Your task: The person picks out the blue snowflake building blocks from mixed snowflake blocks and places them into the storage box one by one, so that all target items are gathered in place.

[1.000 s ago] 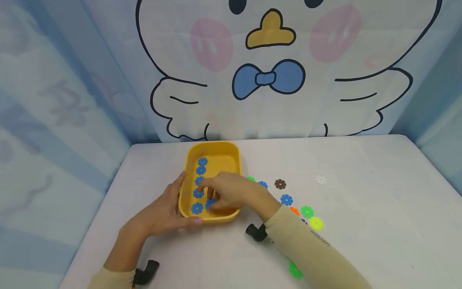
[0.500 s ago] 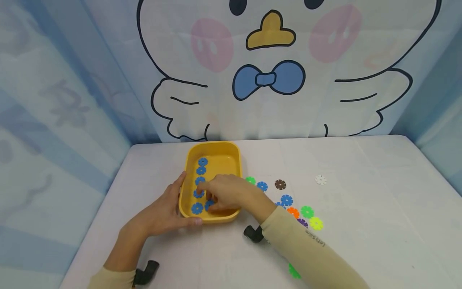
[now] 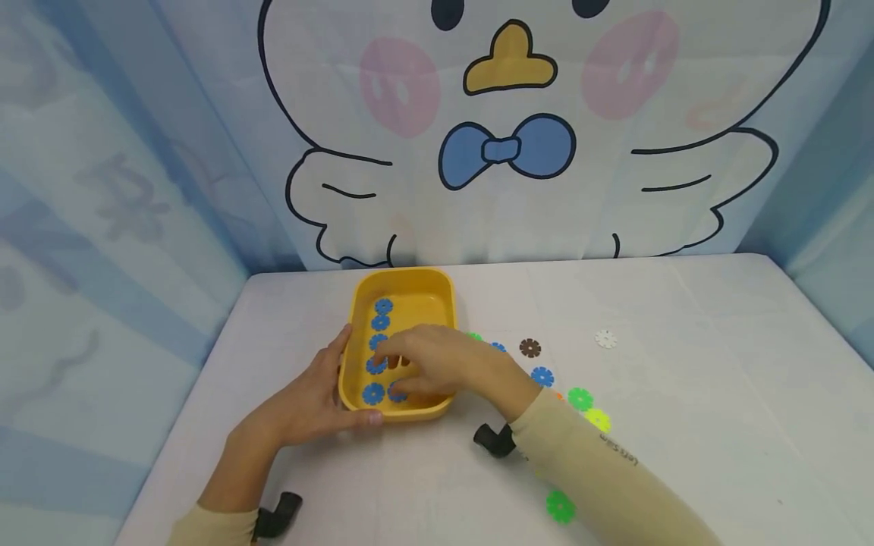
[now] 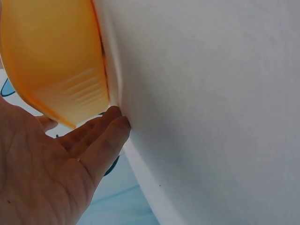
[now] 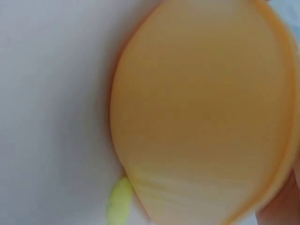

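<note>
A yellow tray [image 3: 425, 307] stands on the table with blue notched discs lined along its left side, among them one at the far end [image 3: 384, 305] and one at the near left corner [image 3: 373, 393]. My left hand [image 3: 310, 398] steadies the tray's near left corner, thumb along the front and nearly straight fingers against the side, as the left wrist view also shows. My right hand [image 3: 437, 360] reaches over the right rim into the tray. Its thumb touches a blue disc [image 3: 397, 392] near the front; index finger and thumb are apart. The right wrist view shows mainly the tray's outer wall [image 5: 197, 112].
Loose notched discs lie right of the tray: brown [image 3: 529, 348], white [image 3: 605, 339], blue [image 3: 542, 377], green [image 3: 580, 399] and yellow [image 3: 598, 419]. Another green disc [image 3: 561, 506] lies nearer, beside the right sleeve [image 3: 601, 470]. A printed curtain [image 3: 505, 212] hangs behind the table.
My right hand's thumb and index finger have spread farther apart, and the forearm has shifted slightly right, covering the purple disc. The near blue disc shows more. My left hand and the tray have not moved.
</note>
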Demonstrator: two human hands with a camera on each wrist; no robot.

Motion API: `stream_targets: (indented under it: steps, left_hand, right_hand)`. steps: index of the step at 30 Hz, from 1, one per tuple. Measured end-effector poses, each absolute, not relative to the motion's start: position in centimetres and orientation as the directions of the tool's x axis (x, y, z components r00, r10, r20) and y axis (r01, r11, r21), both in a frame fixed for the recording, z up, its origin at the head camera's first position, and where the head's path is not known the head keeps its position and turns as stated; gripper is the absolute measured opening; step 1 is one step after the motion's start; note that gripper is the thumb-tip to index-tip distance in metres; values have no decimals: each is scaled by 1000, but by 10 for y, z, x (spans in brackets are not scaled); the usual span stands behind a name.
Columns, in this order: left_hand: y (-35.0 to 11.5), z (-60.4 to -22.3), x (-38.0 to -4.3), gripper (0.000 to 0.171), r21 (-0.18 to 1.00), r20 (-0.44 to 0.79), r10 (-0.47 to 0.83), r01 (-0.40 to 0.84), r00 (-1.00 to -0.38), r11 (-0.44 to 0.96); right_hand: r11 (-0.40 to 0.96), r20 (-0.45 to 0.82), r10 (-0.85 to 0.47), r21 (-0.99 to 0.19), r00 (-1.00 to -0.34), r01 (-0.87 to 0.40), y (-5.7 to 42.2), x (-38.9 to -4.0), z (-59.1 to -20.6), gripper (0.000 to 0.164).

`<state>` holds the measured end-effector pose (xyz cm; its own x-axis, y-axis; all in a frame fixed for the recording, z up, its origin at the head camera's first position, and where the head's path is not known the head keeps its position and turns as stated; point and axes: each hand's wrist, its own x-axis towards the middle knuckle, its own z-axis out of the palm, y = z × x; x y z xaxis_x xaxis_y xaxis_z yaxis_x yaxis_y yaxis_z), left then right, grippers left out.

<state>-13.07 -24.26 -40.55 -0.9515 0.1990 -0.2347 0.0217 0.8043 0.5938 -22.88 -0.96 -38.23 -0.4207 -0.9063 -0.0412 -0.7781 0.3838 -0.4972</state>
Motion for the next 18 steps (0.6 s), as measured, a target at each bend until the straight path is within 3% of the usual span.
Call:
stream_targets:
  steps: [12,18]
  left_hand:
    - [-240,-406,-132,137,596,-246,189,6,-951,803]
    - [-241,-405,-131,139,613,-242,189,1,-952,790]
  right_hand:
    - [249,256,-869,-515,-424,-820,50,-247,-366,27]
    - [191,342,-820,-592,-459,-783,77,-256,-373,29]
